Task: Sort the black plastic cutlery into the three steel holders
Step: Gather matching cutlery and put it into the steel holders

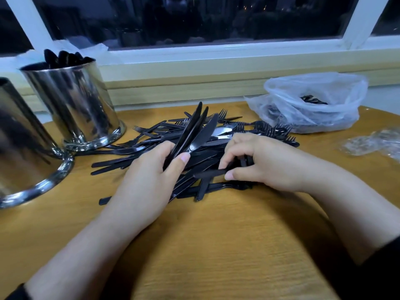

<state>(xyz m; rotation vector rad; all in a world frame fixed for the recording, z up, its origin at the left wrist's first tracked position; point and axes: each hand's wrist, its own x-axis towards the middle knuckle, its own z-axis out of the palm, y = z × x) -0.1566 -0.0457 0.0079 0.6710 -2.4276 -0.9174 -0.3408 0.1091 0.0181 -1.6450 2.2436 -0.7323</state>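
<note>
1. A loose heap of black plastic cutlery (216, 144), mostly knives and forks, is spread across the middle of the yellow wooden tabletop (216, 245), between the steel holders on the left and a bag on the right.
2. A small bundle of black plastic knives (194, 131) is held upright and tilted by the left hand (149, 180); its fingers are curled round the handles, with the thumb pressed against the front of the bundle.
3. The handle of a single black plastic knife (207, 174) is pinched between thumb and curled fingers of the right hand (255, 161), low over the heap.
4. The step in hand is judged to be the gathering of knives: one more piece is being drawn from the heap to be added to the bundle.
5. Two shiny round steel holders are seen on the left: the farther holder (71, 105) is already filled with black spoon-like pieces, and the nearer holder (23, 148) is cut by the frame edge, its contents hidden. A third holder is not in view.
6. For the next move, the pinched knife would need to be freed from the tangled pieces, aligned with the bundle, and the bundle then carried to the knife holder; which holder that is cannot be told.
7. More black cutlery is seen inside a crumpled clear plastic bag (313, 105) at the right rear, so much sorting is judged to remain.
8. No brand, label or readable writing is visible anywhere.
</note>
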